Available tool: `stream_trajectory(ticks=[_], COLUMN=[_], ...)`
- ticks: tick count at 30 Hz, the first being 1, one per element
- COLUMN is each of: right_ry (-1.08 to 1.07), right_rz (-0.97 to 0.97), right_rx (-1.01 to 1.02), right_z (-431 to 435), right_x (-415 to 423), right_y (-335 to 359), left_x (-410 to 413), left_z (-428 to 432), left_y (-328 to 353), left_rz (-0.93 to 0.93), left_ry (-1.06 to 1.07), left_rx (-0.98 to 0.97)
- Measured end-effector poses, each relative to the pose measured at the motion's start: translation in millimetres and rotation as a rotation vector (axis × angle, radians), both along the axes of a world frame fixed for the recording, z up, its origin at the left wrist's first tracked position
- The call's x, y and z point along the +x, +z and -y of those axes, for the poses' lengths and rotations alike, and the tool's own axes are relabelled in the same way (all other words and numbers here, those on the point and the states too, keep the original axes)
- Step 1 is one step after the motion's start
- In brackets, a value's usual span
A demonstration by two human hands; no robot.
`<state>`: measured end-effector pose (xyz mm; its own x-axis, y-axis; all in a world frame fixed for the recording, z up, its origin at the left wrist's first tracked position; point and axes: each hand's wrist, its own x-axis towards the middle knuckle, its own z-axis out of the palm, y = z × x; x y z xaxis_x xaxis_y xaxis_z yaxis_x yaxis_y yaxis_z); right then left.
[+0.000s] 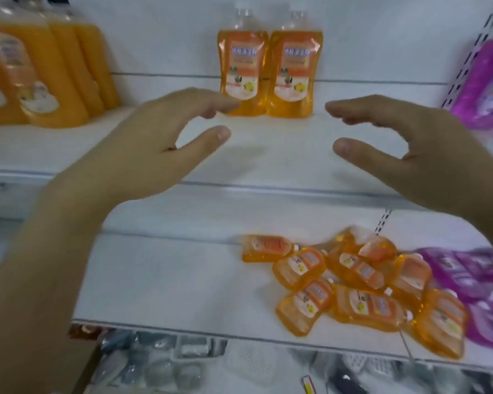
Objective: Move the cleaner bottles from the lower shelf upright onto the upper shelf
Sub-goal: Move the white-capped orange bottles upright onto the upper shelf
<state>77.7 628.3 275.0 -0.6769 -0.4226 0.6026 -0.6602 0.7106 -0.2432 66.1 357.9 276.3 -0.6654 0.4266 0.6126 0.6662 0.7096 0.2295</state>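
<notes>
At 9 o'clock: big orange bottles (40,75), upright in a tight row on the upper shelf (268,155). At 10 o'clock is our left hand (143,143), spread, fingers loosely arched, thumb apart, holding nothing, hovering over the shelf front. At 12 o'clock two small cleaner bottles (243,69) stand upright at the back of the upper shelf, touching side by side, clear caps up. At 2 o'clock our right hand (410,155) mirrors the left: spread, empty, thumb away from the fingers. At 5 o'clock a pile (353,285) of the same small orange bottles lies flat and criss-crossed on the lower shelf (168,280), some resting on others.

Handling, our guess: small plastic bodies full of liquid, light to moderate. The walls probably give a little and the labels are glossy, so maybe slippery. Not fragile. The best hold looks like thumb and fingers across the flat body at the label, cap end up. We'd take the top ones first so the heap doesn't slide.

Room: white shelf surface shows in front of the standing pair and on both sides, from 10 to 2 o'clock. Limits are the upper shelf's front lip, which we must clear coming up, the purple bottles (484,83) at 3 o'clock, and the purple packs (473,280) at 4 o'clock, right against the pile. The lower shelf's left half shows bare surface for reaching in.
</notes>
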Motion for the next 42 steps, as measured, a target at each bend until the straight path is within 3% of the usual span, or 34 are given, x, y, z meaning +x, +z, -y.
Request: stream_trajectory(ticks=[5,8,12,16,24,32,42], right_ry=[-0.077,-0.097,-0.236,-0.395,-0.615,-0.693,-0.68], right_rz=[-0.07,-0.022,0.118,0.374,0.874,0.995,0.883], right_rx=[-0.122,-0.212,-0.363,-0.467,-0.253,-0.202,-0.208], right_z=[35.5,56.8,76.1,85.5,87.2,60.8,3.3], right_x=[60.4,93.0,126.9,156.1,205.3,209.1,94.5], right_y=[-50.8,-90.3,-158.4,-233.8,-348.4,-371.7,-357.0], left_x=[53.3,85.3,116.9,137.8,169.1,157.4,40.5], left_z=[9.6,20.8,33.9,43.4,60.9,55.9,5.7], left_y=[-54.0,-92.9,-162.3,-243.1,-352.6,-372.2,-356.6], left_rz=[-0.121,-0.097,0.177,0.513,0.967,0.977,0.794], left_ry=[0.028,0.005,0.039,0.121,0.259,0.366,0.459], left_rx=[0.202,0.344,0.448,0.428,0.137,0.005,-0.085])
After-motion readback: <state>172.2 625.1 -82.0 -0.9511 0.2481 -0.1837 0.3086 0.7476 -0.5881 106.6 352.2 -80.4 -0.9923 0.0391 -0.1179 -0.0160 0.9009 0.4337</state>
